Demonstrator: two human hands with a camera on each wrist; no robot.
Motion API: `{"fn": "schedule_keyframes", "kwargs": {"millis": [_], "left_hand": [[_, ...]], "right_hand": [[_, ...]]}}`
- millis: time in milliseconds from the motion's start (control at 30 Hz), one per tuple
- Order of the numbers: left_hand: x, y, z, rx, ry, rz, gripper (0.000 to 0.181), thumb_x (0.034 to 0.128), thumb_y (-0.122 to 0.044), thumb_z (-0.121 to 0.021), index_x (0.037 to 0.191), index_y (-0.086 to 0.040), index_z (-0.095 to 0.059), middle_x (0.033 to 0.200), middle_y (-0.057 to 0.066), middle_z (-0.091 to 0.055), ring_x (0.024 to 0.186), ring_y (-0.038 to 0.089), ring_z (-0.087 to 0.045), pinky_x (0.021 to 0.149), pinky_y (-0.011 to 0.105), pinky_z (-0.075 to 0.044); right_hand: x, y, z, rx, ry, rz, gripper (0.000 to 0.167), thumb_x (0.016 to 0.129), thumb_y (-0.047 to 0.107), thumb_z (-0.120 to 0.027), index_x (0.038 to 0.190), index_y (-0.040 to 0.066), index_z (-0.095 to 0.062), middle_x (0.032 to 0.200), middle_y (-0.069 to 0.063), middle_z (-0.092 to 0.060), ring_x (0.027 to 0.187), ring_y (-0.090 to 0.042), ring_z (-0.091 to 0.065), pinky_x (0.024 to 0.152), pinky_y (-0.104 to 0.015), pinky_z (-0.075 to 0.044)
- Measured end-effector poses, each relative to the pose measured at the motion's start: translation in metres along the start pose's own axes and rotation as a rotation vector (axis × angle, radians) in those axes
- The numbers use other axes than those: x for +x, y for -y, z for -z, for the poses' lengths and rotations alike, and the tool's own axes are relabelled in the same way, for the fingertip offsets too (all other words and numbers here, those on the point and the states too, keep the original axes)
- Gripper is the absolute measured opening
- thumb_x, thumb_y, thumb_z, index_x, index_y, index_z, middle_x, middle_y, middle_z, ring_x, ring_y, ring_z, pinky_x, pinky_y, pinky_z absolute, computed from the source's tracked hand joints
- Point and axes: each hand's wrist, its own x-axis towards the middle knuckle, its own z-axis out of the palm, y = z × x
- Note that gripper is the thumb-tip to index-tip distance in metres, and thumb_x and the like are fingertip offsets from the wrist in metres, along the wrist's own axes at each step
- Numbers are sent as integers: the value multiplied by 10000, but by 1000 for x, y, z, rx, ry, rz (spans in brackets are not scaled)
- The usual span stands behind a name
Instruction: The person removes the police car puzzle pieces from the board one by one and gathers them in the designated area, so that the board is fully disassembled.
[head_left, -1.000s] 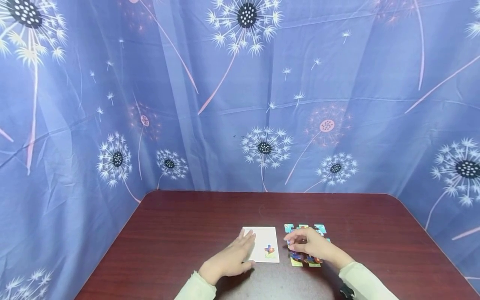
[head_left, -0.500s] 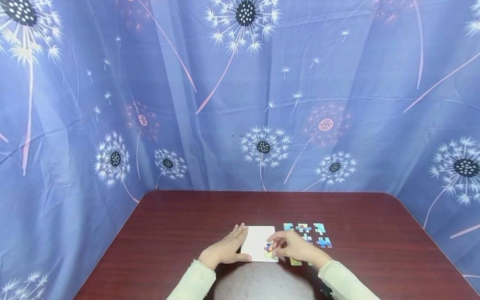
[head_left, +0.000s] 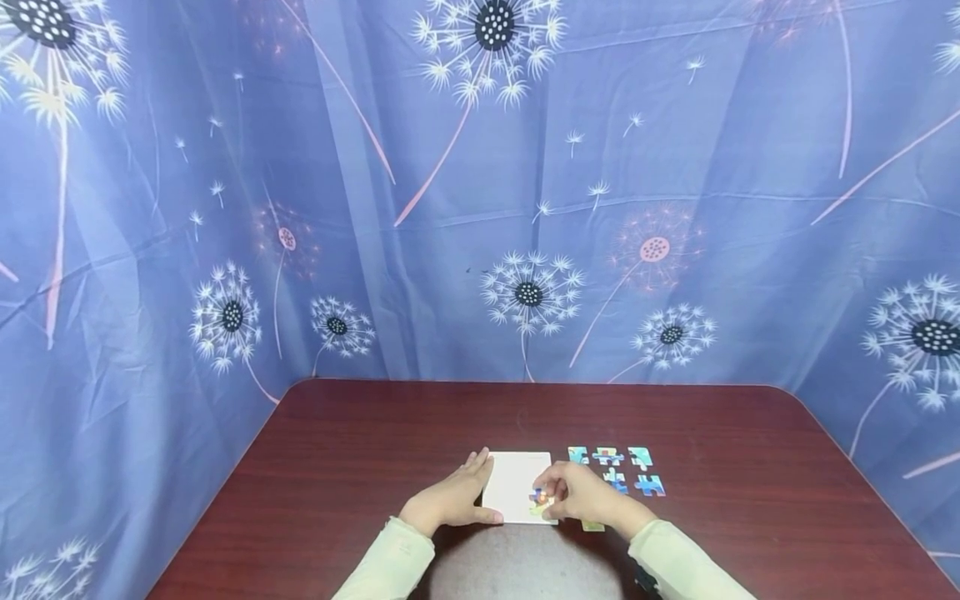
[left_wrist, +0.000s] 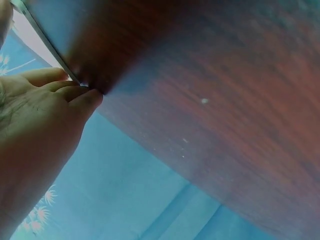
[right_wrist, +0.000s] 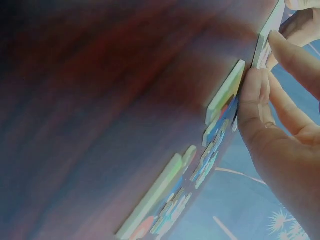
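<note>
A white square board (head_left: 512, 487) lies flat on the table, with a colourful jigsaw piece (head_left: 538, 502) at its near right corner. My left hand (head_left: 447, 500) is at the board's left side; its long fingers lie nearly straight along that edge and the thumb touches the near edge. In the left wrist view, the left hand's fingertips (left_wrist: 95, 95) meet the board's thin edge. My right hand (head_left: 588, 496) pinches the corner piece between thumb and index finger, partly covering it. The right wrist view has the right hand (right_wrist: 285, 115) at the board's edge (right_wrist: 262, 45).
Right of the board several loose jigsaw pieces lie spread in rows, among them a blue one (head_left: 649, 485) and a top-row one (head_left: 607, 456). The right hand and sleeve (head_left: 678, 558) hide some. A blue dandelion-print curtain (head_left: 420, 250) surrounds the brown table (head_left: 360, 467).
My right hand has moved left from the loose pieces to the board's corner piece. The left hand has shifted from lying partly over the board to its left edge.
</note>
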Motion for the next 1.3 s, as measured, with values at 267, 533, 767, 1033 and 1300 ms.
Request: {"fn": "schedule_keyframes", "kwargs": {"millis": [267,533,767,1033,1300], "left_hand": [[0,0,0,-25,-3,6,913,843,-430,-692,1474,73,-266,1567,230,-162,1438,375,-175,1153,460,-215],[1,2,0,-31,-12,-2,920,843,-426,-695,1476,77,-256,1564,239,-161,1437,378,-173,1150,472,-216],[-1,-1,1,-41,-4,-2,913,849,-409,-700,1472,88,-254,1560,245,-171,1438,378,-172,1150,469,-219],[-2,-2,2,-39,0,4,912,850,-408,-698,1472,88,-253,1563,239,-164,1440,371,-170,1151,466,-216],[-3,-1,1,-43,5,-17,914,855,-405,-692,1470,100,-243,1561,254,-150,1439,383,-160,1150,475,-213]], "right_hand": [[2,-2,0,-6,1,10,329,703,-33,-789,1000,-34,-646,798,-59,-555,665,-93,-523,589,-215,-476],[2,-1,0,12,-29,35,342,690,-61,-788,983,1,-623,822,-79,-535,675,-144,-536,590,-216,-482],[0,-2,-1,87,-22,21,333,711,-108,-747,988,9,-606,828,-108,-564,674,-111,-531,562,-210,-479],[-1,-6,1,204,-13,36,250,785,-142,-613,998,-12,-607,796,-110,-591,648,-109,-560,525,-256,-512],[-8,-8,12,253,-2,31,213,860,-82,-596,1072,-65,-599,839,-179,-611,675,-183,-615,574,-370,-568]]}}
